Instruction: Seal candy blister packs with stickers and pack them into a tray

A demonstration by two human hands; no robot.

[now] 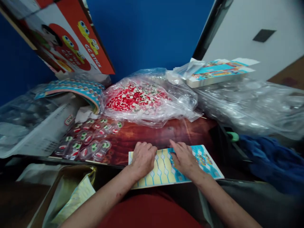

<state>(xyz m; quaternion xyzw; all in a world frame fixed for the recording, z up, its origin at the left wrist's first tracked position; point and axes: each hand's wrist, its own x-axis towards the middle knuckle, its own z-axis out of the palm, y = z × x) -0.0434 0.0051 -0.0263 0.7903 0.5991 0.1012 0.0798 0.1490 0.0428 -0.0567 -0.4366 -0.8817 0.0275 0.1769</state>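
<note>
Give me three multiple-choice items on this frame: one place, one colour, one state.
1. Where does the printed card lie?
A. on the near table edge, under both hands
B. inside the clear bag
C. on the orange box

2. What colour mostly fills the clear bag?
A. green
B. red and white
C. black

3. How is the left hand held?
A. raised in the air
B. gripping the blue cloth
C. knuckles down on the card, fingers curled

Answers: 1 A, the left hand and the right hand both rest on it at the wooden table edge. 2 B, red and white pieces show through the plastic. 3 C, the curled fingers press the yellow part.
</note>
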